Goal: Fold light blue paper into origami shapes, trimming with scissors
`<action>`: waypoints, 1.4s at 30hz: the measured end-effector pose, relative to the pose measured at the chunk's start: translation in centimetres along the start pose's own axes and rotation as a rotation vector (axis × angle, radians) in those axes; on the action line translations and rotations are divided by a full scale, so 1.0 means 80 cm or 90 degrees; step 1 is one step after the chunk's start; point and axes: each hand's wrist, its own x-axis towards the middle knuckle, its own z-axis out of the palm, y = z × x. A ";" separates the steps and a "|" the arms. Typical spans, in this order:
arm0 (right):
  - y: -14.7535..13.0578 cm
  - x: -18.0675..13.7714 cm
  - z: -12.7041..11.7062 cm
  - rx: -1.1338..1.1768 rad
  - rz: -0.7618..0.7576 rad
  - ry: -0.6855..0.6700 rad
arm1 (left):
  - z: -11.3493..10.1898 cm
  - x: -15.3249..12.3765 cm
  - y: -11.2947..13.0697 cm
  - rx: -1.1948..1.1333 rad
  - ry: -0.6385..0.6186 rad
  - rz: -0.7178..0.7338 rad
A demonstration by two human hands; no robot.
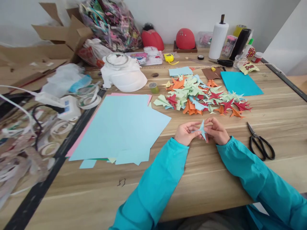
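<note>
Both my hands meet over the wooden table [206,179] and pinch a small folded light-blue paper figure [202,129]. My left hand [185,133] grips its left side with curled fingers. My right hand [217,131] holds its right side, fingers closed on the paper. Both arms wear teal sleeves. Just beyond my hands lies a heap of folded paper figures [201,95] in green, red, orange and blue.
A stack of light-blue and pink sheets [120,127] lies to the left. Black scissors [260,143] rest to the right. A teal sheet [240,83], paper towel roll [217,38], white cap [123,78], tape rolls [90,99] and cardboard [59,35] crowd the back and left.
</note>
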 end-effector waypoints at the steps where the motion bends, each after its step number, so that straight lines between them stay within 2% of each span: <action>1: 0.000 0.000 0.000 0.006 0.002 0.010 | 0.000 0.000 0.000 0.000 -0.001 0.004; 7: 0.003 0.000 0.006 -0.046 -0.007 0.085 | 0.002 -0.003 0.001 0.009 0.010 0.014; 11: 0.003 0.001 0.009 -0.131 -0.012 0.075 | 0.002 -0.002 -0.001 0.004 0.023 0.020; 15: 0.003 0.004 0.006 -0.082 -0.021 0.097 | 0.002 0.002 -0.005 -0.082 0.043 0.017; 18: 0.003 0.007 0.004 -0.025 -0.029 0.109 | 0.003 0.004 -0.005 -0.133 0.020 -0.013; 23: 0.004 0.006 0.003 -0.020 -0.008 0.070 | 0.003 0.006 -0.008 -0.092 -0.018 -0.007; 28: -0.002 0.003 0.008 -0.105 0.031 0.023 | 0.000 0.009 -0.014 -0.061 -0.011 0.031; 34: -0.009 0.002 0.012 -0.133 0.028 0.013 | 0.002 0.007 -0.007 -0.065 0.003 0.033; 38: -0.007 0.003 0.009 -0.119 0.031 0.006 | 0.005 0.005 -0.004 -0.006 0.010 0.027; 42: -0.005 0.004 0.006 -0.101 0.037 -0.001 | 0.004 0.004 -0.005 -0.002 -0.009 0.021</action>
